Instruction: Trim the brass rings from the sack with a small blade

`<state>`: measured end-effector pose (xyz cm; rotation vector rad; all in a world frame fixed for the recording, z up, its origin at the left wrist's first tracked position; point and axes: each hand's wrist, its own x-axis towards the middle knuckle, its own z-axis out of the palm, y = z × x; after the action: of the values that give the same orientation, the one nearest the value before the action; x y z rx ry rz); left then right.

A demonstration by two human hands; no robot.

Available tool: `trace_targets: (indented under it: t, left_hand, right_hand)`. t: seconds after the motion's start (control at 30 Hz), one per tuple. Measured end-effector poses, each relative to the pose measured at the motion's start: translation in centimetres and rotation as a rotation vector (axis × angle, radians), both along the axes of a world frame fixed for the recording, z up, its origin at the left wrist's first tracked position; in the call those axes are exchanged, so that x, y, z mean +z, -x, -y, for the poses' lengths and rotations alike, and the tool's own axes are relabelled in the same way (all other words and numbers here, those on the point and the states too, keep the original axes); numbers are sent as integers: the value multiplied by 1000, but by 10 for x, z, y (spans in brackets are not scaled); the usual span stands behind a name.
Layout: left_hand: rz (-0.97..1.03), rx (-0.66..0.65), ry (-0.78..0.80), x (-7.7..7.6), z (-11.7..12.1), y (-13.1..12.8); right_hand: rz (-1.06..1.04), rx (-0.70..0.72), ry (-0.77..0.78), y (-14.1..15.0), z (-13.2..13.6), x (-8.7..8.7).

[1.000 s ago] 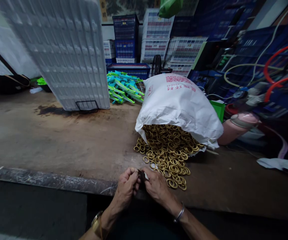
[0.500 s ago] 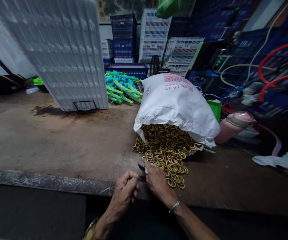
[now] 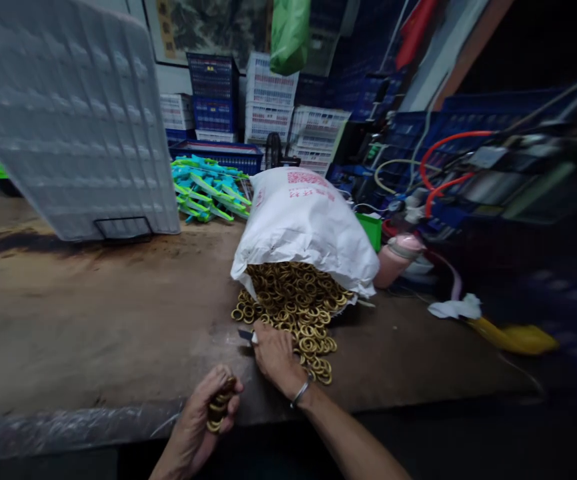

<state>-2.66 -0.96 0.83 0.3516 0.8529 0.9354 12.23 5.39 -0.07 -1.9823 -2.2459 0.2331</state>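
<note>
My left hand is curled at the table's near edge around a small stack of brass rings. My right hand rests on the table at the near side of a heap of brass rings, its fingers closed on a small dark tool that sticks out to the left. The heap spills from the open mouth of a white sack with red print, lying on its side behind my right hand.
A worn brown worktable has a plastic-covered front edge. A large white ribbed panel leans at back left. Blue and green plastic parts, stacked crates, a pink flask, hoses and a yellow object lie around.
My hands have come apart: the left one dropped toward the table's edge with rings in it, the right one stayed by the heap. The view swung to the right.
</note>
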Motion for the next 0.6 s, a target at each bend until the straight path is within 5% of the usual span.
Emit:
trace_targets:
  t: [0.2, 0.37, 0.6]
  left_hand:
    - [129, 36, 119, -8, -8, 7]
    - [18, 126, 190, -6, -11, 1]
    - [-216, 63, 24, -4, -12, -6]
  right_hand:
    - [-72, 10, -39, -4, 2, 3]
    - [-107, 38, -53, -5, 7, 4]
    - [-262, 113, -52, -5, 14, 11]
